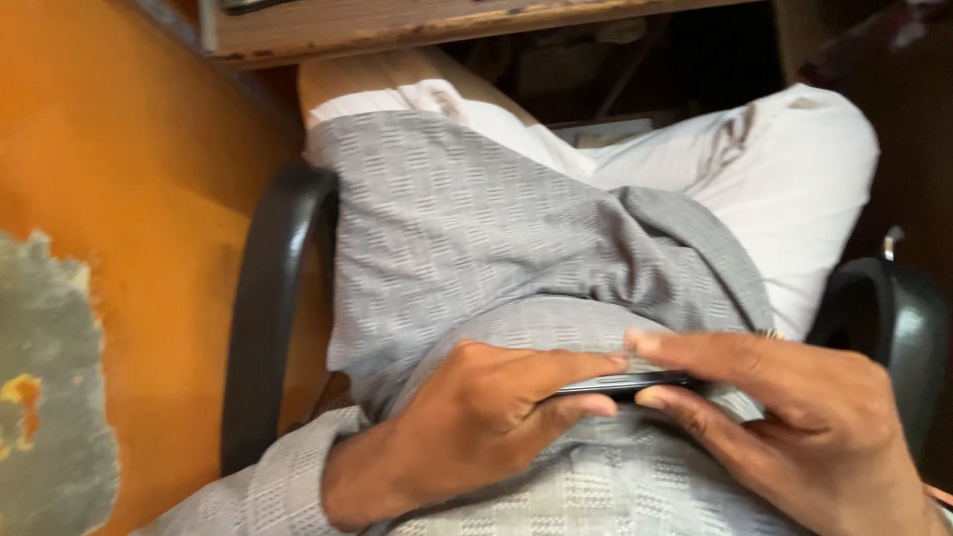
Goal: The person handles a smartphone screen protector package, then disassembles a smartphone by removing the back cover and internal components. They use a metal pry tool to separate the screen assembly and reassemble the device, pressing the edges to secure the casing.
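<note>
Phone point(625, 382) between hands, over lap point(496, 238)

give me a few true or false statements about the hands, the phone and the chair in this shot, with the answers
1. Both hands hold the phone at once. True: the left hand has one end, the right hand the other.
2. The phone lies flat on a table. False: it is held edge-on above the lap, over the grey shirt.
3. The chair has black armrests. True: the left armrest and the right armrest both show.
4. The trousers are dark blue. False: the trousers are white.
5. The wall beside the chair is green. False: the wall is orange.
</note>
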